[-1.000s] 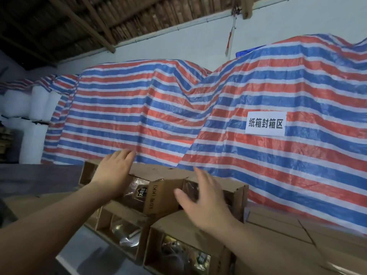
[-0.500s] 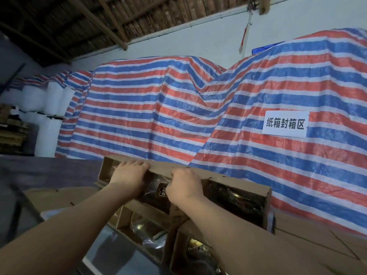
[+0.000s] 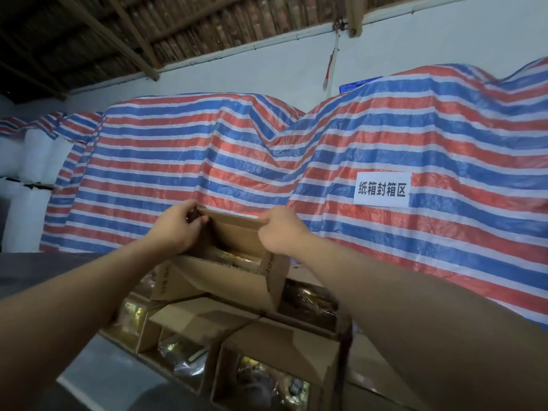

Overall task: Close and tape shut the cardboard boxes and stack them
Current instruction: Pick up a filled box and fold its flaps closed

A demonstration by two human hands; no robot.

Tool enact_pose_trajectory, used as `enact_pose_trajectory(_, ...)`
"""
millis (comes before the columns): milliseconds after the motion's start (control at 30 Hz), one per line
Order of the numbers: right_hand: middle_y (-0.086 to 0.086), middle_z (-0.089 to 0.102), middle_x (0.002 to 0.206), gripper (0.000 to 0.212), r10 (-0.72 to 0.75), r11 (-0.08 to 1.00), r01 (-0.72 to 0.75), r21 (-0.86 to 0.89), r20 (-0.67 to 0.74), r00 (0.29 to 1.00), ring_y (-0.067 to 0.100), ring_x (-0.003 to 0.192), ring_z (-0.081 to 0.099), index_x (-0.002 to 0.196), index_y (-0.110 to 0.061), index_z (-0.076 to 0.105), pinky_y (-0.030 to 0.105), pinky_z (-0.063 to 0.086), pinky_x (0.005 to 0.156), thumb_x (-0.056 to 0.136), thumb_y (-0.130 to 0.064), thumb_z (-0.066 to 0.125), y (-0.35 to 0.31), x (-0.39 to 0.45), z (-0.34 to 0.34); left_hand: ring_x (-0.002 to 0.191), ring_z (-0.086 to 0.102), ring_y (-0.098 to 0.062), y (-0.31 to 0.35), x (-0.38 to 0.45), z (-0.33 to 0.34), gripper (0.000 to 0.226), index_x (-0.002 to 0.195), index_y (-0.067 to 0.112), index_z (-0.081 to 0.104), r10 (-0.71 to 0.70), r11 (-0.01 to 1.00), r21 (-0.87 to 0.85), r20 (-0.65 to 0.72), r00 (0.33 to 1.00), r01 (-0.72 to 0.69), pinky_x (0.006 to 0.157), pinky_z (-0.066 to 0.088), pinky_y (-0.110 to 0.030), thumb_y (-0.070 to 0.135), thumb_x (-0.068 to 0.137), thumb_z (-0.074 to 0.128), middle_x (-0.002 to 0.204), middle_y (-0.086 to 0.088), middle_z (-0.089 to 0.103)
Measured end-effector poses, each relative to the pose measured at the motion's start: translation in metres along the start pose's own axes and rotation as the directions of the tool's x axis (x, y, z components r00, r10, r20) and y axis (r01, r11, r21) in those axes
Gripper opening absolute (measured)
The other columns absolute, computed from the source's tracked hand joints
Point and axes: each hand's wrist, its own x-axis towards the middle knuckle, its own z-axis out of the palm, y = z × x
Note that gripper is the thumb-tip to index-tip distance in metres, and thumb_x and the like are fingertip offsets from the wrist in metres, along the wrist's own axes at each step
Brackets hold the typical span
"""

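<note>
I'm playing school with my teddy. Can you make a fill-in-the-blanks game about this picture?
1. Both hands, left hand and right hand, grip the top ______ box.
2. The striped tarp is red, white and ______.
3. A white sign hangs on the tarp, to the ______ of the hands.
4. The open boxes below are not yet ______ shut.

Missing words: cardboard; blue; right; taped

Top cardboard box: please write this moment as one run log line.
left hand: grips top box | right hand: grips it | flaps: open | tape: none
</note>
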Motion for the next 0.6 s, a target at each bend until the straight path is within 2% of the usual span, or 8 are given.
enact_pose_trajectory(67,0.010,0.057,0.083,0.019,0.035,0.999,-0.034,-0.036,0.028,0.999,0.021,0.079,0.057,0.080,-0.006,0.060,0.028,0.049,0.062,0.094,0.000,0.048,0.005,-0.009,-0.032,0.102,0.053,-0.016,0.029,-0.001,0.002,0.021,0.120,0.026,0.054,-0.058,0.996,-0.061,0.096,0.994,0.064,0.089,0.045,-0.037,0.023,0.100,0.052,0.106,0.008,0.054)
enact_pose_trajectory(133,0.009,0.052,0.084,0.015,0.089,0.994,-0.083,-0.078,0.077,0.993,0.020,0.076,0.051,0.088,-0.005,0.061,0.027,0.040,0.058,0.093,0.001,0.048,0.015,-0.020,-0.063,0.106,0.054,-0.018,0.059,-0.005,0.007,0.020,0.119,0.025,0.057,-0.083,0.989,-0.105,0.218,0.972,0.108,0.089,0.044,-0.036,0.020,0.100,0.051,0.113,0.004,0.056)
enact_pose_trajectory(200,0.014,0.054,0.087,0.020,0.164,0.986,-0.158,-0.051,0.123,0.979,0.023,0.076,0.050,0.104,0.001,0.065,0.031,0.043,0.062,0.093,0.002,0.049,0.033,-0.034,-0.095,0.104,0.059,-0.020,0.091,-0.013,0.017,0.018,0.114,0.021,0.061,-0.064,0.984,-0.140,0.318,0.946,0.113,0.085,0.047,-0.034,0.016,0.099,0.052,0.113,-0.001,0.061)
enact_pose_trajectory(333,0.013,0.058,0.086,0.016,0.299,0.952,-0.307,-0.003,0.240,0.924,0.021,0.073,0.053,0.105,-0.003,0.065,0.033,0.050,0.068,0.098,-0.004,0.052,0.085,-0.081,-0.153,0.084,0.065,-0.025,0.148,-0.038,0.057,0.012,0.097,0.012,0.066,-0.089,0.948,-0.238,0.444,0.892,0.213,0.072,0.054,-0.035,0.006,0.094,0.056,0.099,-0.013,0.068)
enact_pose_trajectory(400,0.005,0.066,0.078,0.020,0.325,0.932,-0.358,0.051,0.315,0.892,0.014,0.063,0.059,0.097,-0.010,0.069,0.024,0.052,0.057,0.100,-0.004,0.050,0.117,-0.110,-0.175,0.076,0.065,-0.028,0.171,-0.053,0.086,0.012,0.100,0.008,0.066,-0.131,0.933,-0.226,0.515,0.847,0.282,0.066,0.054,-0.037,0.006,0.091,0.057,0.097,-0.020,0.068)
enact_pose_trajectory(467,0.001,0.065,0.070,0.020,0.390,0.896,-0.437,0.080,0.330,0.860,0.007,0.045,0.050,0.093,-0.011,0.068,0.017,0.040,0.040,0.101,-0.006,0.051,0.151,-0.140,-0.190,0.068,0.065,-0.027,0.189,-0.073,0.118,0.014,0.103,0.006,0.063,-0.182,0.908,-0.215,0.571,0.800,0.360,0.055,0.053,-0.032,0.006,0.090,0.058,0.091,-0.021,0.067)
enact_pose_trajectory(533,0.003,0.063,0.073,0.016,0.465,0.850,-0.518,0.099,0.322,0.825,0.006,0.040,0.045,0.093,-0.012,0.068,0.015,0.034,0.035,0.100,-0.007,0.055,0.185,-0.172,-0.198,0.078,0.068,-0.034,0.203,-0.097,0.150,0.013,0.102,0.004,0.061,-0.221,0.876,-0.208,0.627,0.747,0.434,0.060,0.055,-0.035,0.008,0.089,0.059,0.091,-0.021,0.068)
enact_pose_trajectory(600,0.006,0.069,0.078,0.015,0.514,0.800,-0.582,0.142,0.338,0.789,0.009,0.045,0.053,0.093,-0.014,0.072,0.016,0.043,0.043,0.099,-0.010,0.059,0.217,-0.205,-0.202,0.095,0.068,-0.039,0.213,-0.122,0.178,0.009,0.099,0.006,0.060,-0.230,0.863,-0.175,0.700,0.677,0.474,0.076,0.056,-0.042,0.009,0.091,0.057,0.098,-0.023,0.068)
